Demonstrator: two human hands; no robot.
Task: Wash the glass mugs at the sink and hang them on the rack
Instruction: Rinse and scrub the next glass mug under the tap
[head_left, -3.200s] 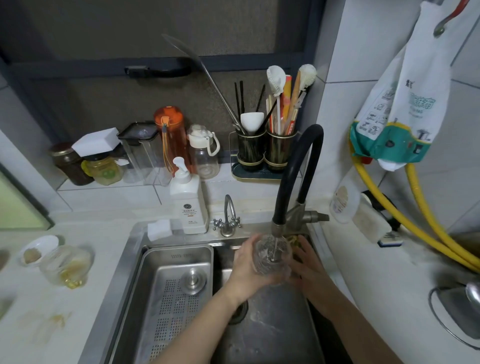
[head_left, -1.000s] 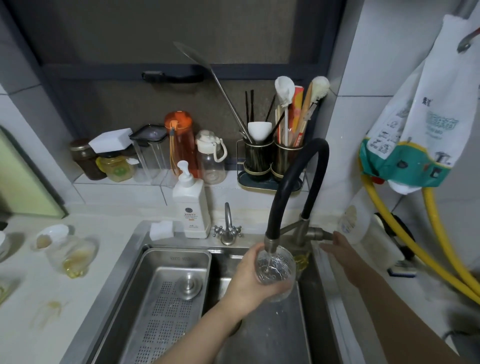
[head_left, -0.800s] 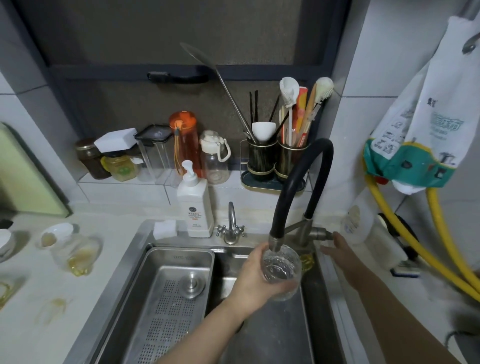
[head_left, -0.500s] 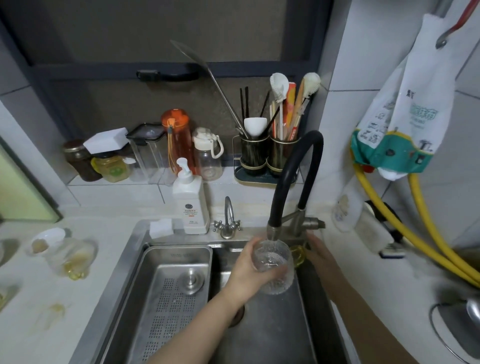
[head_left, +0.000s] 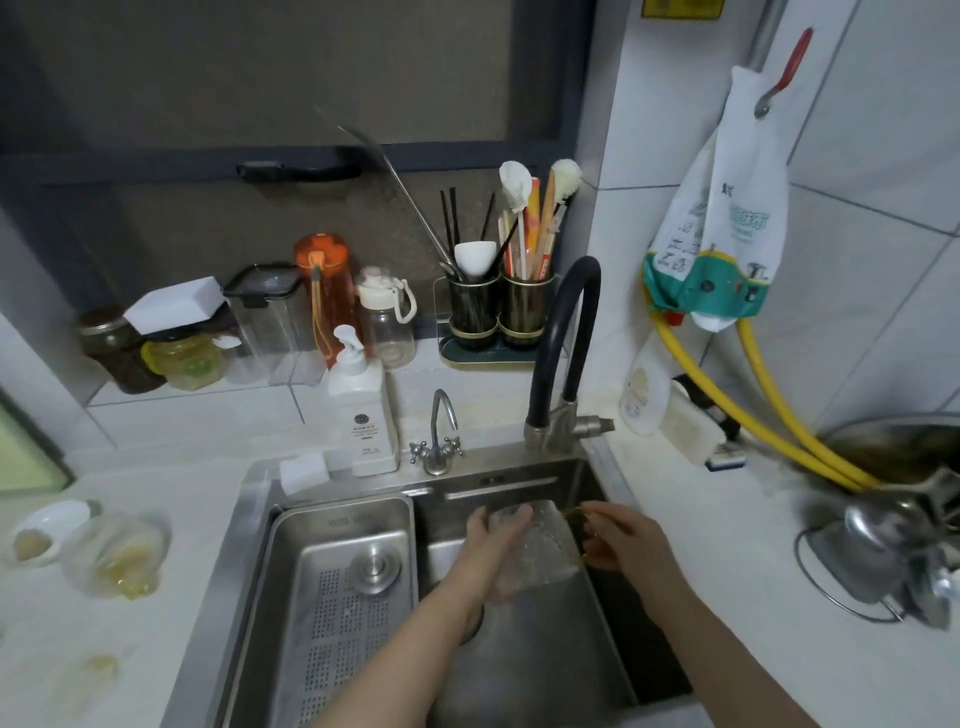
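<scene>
head view: left hand (head_left: 491, 551) fingers wrap glass mug (head_left: 540, 551); right hand (head_left: 621, 543) fingers pinch handle.

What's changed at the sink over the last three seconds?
The glass mug came down from under the black faucet, now tipped in the basin. The right hand left the faucet lever and took the handle. The left hand still grips the body.

A clear textured glass mug (head_left: 540, 551) with an amber handle — tipped over, low in the steel sink (head_left: 582, 649).
</scene>
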